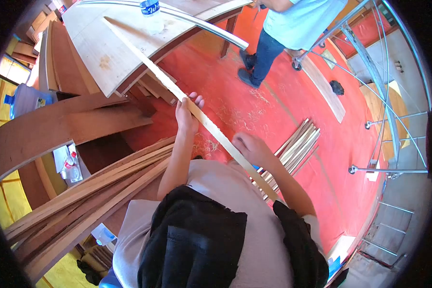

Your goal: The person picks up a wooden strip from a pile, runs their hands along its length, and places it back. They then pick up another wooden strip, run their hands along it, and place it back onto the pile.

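Note:
A long, pale wood strip point(216, 132) runs slantwise in front of my body. Its far end rests over the white worktable point(89, 36), and its near end passes beneath my right forearm. My left hand point(189, 114) is closed around the strip at about its middle, thumb on top. Closer to my body, my right hand point(252, 148) is curled beside the strip's edge. What its fingers hold, if anything, is hidden. A bit of blue shows just below that hand, too small to name. The strip's edge looks ragged near my left hand.
A bundle of thin strips point(295, 149) lies on the red floor covering point(331, 192). Long boards point(96, 192) are stacked at left. A water bottle point(151, 14) and metal rail point(201, 24) sit on the worktable. Another person point(269, 48) stands beyond, near wheeled scaffolding point(389, 170).

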